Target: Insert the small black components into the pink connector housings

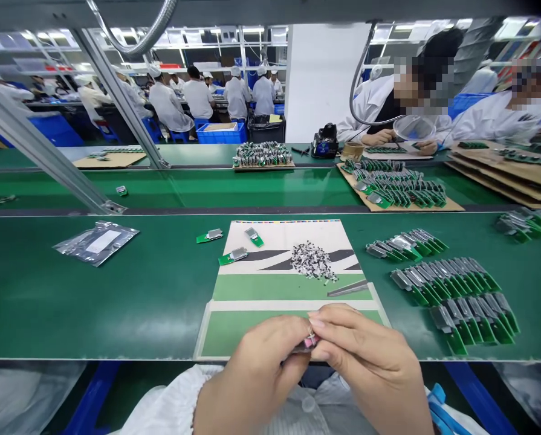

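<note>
Close to the bench's front edge, my left hand (259, 362) and my right hand (370, 356) meet, both with closed fingers. Between their fingertips is a small part with thin metal leads (310, 338) and a pink patch; most of it is hidden. Beneath and ahead of my hands lies a green and white printed sheet (247, 289). On the sheet are a pile of tiny black and silver components (313, 261), metal tweezers (348, 288) and a green circuit board with a metal housing (233, 256). A similar board (254, 237) lies farther back.
Rows of circuit boards (447, 281) stand to the right. A silver antistatic bag (97, 243) lies left. Beyond runs a green conveyor (197, 187), with a loaded cardboard sheet (451, 207) over it. A slanting metal post (48, 142) rises at left. Co-workers sit opposite.
</note>
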Available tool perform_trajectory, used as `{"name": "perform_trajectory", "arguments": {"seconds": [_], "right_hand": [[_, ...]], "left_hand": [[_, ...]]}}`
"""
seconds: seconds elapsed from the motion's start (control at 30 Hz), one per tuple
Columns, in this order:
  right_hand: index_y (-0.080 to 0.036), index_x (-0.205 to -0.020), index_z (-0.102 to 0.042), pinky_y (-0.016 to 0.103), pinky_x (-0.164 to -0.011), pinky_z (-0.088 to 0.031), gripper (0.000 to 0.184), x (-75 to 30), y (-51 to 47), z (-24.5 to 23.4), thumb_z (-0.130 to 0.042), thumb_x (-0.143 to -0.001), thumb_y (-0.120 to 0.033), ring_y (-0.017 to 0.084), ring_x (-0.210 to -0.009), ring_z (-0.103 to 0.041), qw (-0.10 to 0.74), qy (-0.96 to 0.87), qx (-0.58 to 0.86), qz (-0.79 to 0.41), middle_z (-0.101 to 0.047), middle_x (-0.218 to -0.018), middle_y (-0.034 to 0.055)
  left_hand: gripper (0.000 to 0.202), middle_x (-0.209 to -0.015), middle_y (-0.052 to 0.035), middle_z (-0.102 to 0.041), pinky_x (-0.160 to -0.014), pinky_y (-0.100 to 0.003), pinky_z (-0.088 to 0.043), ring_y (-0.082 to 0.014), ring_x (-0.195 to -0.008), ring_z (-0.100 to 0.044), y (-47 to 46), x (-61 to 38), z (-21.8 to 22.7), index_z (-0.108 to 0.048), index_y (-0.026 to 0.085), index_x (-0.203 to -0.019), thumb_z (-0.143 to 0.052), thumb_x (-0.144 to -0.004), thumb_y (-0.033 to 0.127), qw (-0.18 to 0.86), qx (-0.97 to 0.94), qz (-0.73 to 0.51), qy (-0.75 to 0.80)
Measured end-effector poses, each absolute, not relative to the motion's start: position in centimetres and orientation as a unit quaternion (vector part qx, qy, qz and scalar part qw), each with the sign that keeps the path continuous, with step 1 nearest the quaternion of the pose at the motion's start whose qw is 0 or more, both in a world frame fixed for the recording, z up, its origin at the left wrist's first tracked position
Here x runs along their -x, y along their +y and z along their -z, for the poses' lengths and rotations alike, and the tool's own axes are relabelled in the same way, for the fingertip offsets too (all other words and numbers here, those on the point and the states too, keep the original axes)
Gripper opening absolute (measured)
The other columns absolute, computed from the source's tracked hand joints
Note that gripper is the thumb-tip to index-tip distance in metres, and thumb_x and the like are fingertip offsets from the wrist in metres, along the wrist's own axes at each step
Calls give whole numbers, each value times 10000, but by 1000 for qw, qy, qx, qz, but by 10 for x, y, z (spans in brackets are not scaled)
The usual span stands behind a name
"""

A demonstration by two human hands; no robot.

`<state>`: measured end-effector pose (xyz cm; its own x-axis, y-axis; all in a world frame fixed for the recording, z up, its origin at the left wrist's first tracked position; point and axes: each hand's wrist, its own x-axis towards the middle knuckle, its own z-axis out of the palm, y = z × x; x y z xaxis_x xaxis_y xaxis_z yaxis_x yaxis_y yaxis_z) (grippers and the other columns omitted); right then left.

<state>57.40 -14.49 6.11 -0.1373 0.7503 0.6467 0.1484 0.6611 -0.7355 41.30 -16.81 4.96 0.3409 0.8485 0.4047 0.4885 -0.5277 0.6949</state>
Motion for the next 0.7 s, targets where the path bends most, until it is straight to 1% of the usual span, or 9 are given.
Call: {"name": "perform_trajectory", "arguments": {"seconds": [0.07, 0.17, 0.37, 0.47, 0.57, 0.7], "right_hand": [[-316, -965, -759, 258, -670, -626, 149, -573, -142, -59, -671, -852, -275, 160, -739, -715, 573, -707, 315, -269, -765, -836, 8], [-337, -987, -749, 261, -712, -624, 171, -573, -140, -56, -673, -851, -268, 153, -763, -714, 565, -704, 320, -286, -767, -859, -7], [-349, -1000, -746, 306, -710, -630, 195, -573, -137, -47, -686, -839, -257, 181, -774, -715, 565, -686, 341, -305, -767, -870, 6], [-342, -1004, -746, 307, -714, -628, 210, -574, -134, -43, -694, -832, -233, 181, -781, -711, 567, -682, 338, -314, -765, -874, 8], [-337, -1010, -745, 314, -725, -627, 222, -575, -132, -40, -695, -830, -216, 184, -785, -710, 569, -680, 338, -315, -764, -882, 12], [-330, -1024, -741, 272, -745, -620, 232, -577, -130, -36, -689, -836, -206, 165, -813, -709, 566, -680, 346, -310, -762, -895, 6]], "left_hand": [[241, -872, 6, -673, -774, -195, -511, -130, -822, -646, -166, -414, -46, -552, 224, -967, -519, -854, 14, 218, -787, -399, 417], [190, -861, 0, -662, -775, -194, -511, -126, -811, -638, -162, -414, -42, -543, 210, -963, -506, -885, 41, 212, -793, -403, 405], [184, -931, -24, -656, -805, -218, -520, -138, -880, -634, -157, -414, -36, -523, 203, -1025, -492, -913, 60, 203, -805, -389, 399], [182, -940, -42, -659, -800, -228, -530, -149, -894, -636, -154, -414, -37, -524, 190, -1028, -481, -917, 52, 192, -813, -383, 394], [178, -930, -48, -657, -770, -228, -535, -146, -861, -632, -151, -415, -36, -526, 176, -1027, -486, -914, 45, 190, -818, -376, 391], [178, -872, -30, -632, -749, -233, -533, -145, -844, -629, -147, -417, -31, -527, 182, -1008, -476, -916, 38, 189, -822, -373, 387]]}}
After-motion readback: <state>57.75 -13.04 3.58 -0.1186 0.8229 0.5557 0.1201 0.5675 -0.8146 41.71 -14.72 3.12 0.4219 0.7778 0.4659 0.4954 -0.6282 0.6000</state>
